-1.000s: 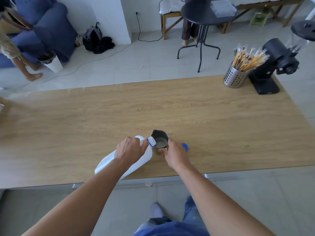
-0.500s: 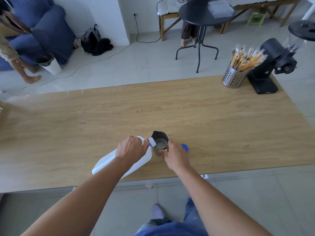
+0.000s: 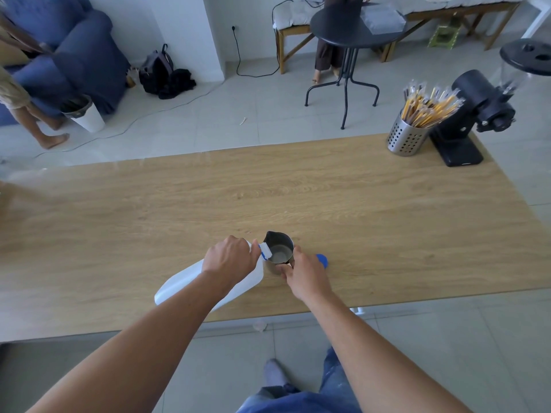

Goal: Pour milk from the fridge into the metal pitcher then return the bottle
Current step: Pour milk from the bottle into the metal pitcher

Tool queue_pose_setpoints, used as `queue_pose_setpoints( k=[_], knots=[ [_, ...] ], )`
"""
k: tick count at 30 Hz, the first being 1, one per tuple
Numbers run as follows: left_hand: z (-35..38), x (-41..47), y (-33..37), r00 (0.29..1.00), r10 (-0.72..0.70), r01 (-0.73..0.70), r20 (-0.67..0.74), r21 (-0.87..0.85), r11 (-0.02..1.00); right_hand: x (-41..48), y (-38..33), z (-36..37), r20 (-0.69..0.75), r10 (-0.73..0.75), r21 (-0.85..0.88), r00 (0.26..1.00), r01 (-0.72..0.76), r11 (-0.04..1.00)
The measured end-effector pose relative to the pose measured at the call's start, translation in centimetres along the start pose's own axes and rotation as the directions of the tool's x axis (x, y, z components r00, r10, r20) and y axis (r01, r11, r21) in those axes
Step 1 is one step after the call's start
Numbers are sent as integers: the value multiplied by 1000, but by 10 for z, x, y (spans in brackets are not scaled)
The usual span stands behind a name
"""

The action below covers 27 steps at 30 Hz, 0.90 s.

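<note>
Head view: left hand [image 3: 229, 259] grips tilted milk bottle [image 3: 190, 283] (mouth over pitcher [image 3: 278, 248]); right hand [image 3: 304, 274] holds pitcher.

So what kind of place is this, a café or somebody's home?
Most likely a home living area with a small coffee corner. A blue sofa and a backpack sit by the wall, while the wooden table holds a black coffee grinder and a metal pitcher being filled from a milk bottle.

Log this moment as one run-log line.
phase: pouring | left hand: tilts milk bottle | right hand: steadies metal pitcher | blue cap: on table
</note>
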State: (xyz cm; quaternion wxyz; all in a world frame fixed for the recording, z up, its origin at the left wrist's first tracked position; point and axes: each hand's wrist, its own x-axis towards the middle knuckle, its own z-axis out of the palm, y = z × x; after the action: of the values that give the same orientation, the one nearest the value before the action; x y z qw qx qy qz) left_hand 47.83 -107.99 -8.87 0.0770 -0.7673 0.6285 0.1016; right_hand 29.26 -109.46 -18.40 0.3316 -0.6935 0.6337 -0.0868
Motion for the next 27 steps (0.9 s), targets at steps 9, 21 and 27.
queue_pose_setpoints(
  k=[9,21,27],
  knots=[
    [1,5,-1,999,-19,20,28,-55,998,4,3,6,-2,1,4,1000,-1,1000],
    [-2,11,0,998,-23,26,63,-40,999,5,4,5,7,8,11,1000,-8,1000],
    [-3,13,0,997,-21,23,74,-23,999,2,2,0,28,2,17,1000,-3,1000]
  ],
)
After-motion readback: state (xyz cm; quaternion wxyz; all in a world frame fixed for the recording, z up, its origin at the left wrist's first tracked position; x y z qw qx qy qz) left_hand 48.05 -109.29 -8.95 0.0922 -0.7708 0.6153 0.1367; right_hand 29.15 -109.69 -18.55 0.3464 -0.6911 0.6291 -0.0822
